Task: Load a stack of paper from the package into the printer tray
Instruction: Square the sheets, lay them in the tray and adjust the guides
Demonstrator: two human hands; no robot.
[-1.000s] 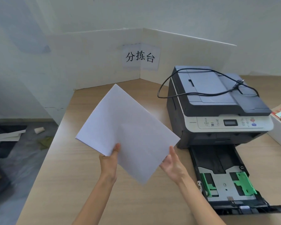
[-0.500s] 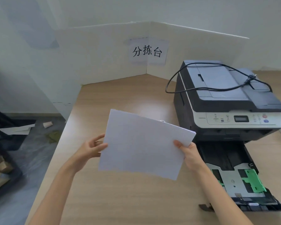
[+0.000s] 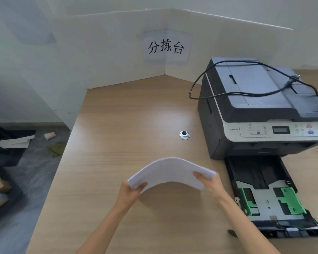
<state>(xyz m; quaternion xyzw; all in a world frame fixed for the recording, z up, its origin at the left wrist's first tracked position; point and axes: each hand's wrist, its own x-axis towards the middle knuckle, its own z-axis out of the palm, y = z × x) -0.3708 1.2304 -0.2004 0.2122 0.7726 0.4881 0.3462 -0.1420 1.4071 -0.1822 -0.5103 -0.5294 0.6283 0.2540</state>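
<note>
A white paper stack [image 3: 170,171] is held over the wooden table, bowed upward in an arch. My left hand [image 3: 131,192] grips its left end, my right hand [image 3: 210,184] grips its right end. To the right stands a dark grey printer [image 3: 261,107] with a black cable lying on its lid. Its black paper tray [image 3: 270,197] is pulled out toward me, holds no paper and shows green guides. The stack hangs just left of the tray. The paper package is not in view.
A wooden table [image 3: 127,125] with a round metal grommet [image 3: 184,135] at its middle. White partition boards [image 3: 108,48] with a printed sign [image 3: 166,46] close the back. The table's left edge drops to a cluttered floor [image 3: 17,143].
The stack has dropped lower and closer to me, turning from flat and facing me to edge-on and bent into an arch. My left hand now grips its left end.
</note>
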